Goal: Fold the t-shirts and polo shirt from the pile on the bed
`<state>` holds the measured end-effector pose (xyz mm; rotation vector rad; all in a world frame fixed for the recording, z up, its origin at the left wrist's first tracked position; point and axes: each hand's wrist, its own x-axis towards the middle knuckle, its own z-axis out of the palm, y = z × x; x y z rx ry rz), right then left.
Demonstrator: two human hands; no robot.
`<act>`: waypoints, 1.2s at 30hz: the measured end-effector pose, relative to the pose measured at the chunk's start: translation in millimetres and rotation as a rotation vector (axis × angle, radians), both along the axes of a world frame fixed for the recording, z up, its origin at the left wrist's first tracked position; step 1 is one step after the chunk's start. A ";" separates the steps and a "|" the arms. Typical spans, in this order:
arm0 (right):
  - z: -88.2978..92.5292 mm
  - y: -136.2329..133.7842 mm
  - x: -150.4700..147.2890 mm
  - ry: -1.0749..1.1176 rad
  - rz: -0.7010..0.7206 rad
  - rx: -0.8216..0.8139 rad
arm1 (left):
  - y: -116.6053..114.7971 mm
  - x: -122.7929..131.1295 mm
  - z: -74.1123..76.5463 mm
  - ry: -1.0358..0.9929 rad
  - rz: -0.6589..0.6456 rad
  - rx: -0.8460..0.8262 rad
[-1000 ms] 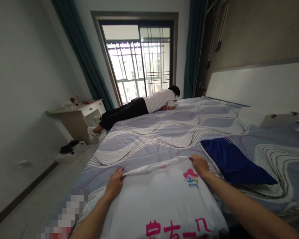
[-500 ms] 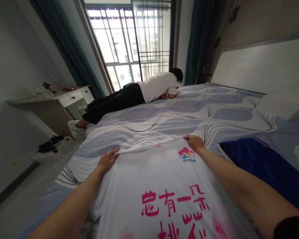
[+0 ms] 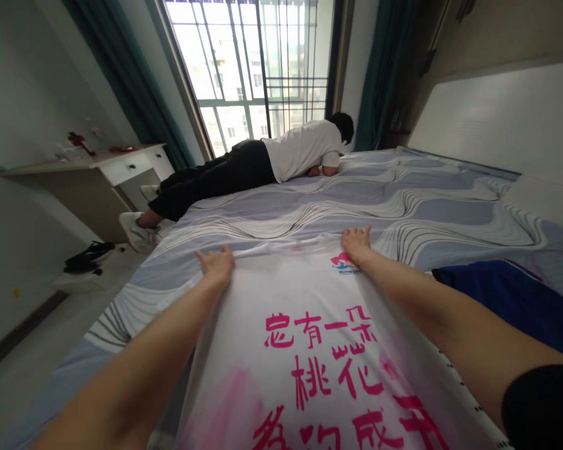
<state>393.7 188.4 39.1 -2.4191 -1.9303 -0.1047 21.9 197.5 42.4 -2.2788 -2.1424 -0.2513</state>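
Observation:
A white T-shirt point(image 3: 272, 287) with large pink lettering and pink blotches lies spread on the bed in front of me. A small pink-and-blue logo shows near its far right corner. My left hand point(image 3: 217, 267) rests at the shirt's far left corner, its fingers apart. At the far right corner, just beside the logo, my right hand point(image 3: 356, 245) lies on the fabric with fingers spread. Both arms reach forward along the shirt's sides. The near end of the shirt runs out of view at the bottom.
A blue garment point(image 3: 507, 300) lies right of my right arm on the patterned bedsheet point(image 3: 309, 215). Across the bed's far side lies a person point(image 3: 300, 150) in a white top. A desk point(image 3: 107, 164) stands at left, the headboard point(image 3: 497, 112) at right.
Both hands have gone from gripping the shirt's far edge to lying on it with fingers spread. The shirt lies further away and flatter, showing more lettering. The view has shifted slightly.

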 end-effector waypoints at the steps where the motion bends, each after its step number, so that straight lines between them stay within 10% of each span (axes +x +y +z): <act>1: -2.1 -17.3 -20.4 -0.007 0.011 0.033 | -18.1 24.6 -4.4 0.020 0.019 0.029; 7: -40.2 -143.1 -94.4 0.198 0.325 0.024 | -141.9 110.7 -44.3 0.027 -0.255 0.042; 17: -30.6 -255.7 1.5 0.160 0.153 -0.041 | -266.4 -24.9 -22.1 0.056 0.024 -0.062; 25: -37.6 -405.0 23.7 0.240 -0.205 0.159 | -424.0 -51.3 -26.4 -0.022 0.239 -0.014; 32: -5.8 -451.6 41.1 0.932 -0.240 0.206 | -457.4 -52.0 15.0 -0.800 0.283 -0.262; 36: 7.1 -480.7 48.8 1.232 -0.102 -0.120 | -476.6 -65.3 15.8 -0.950 0.266 -0.514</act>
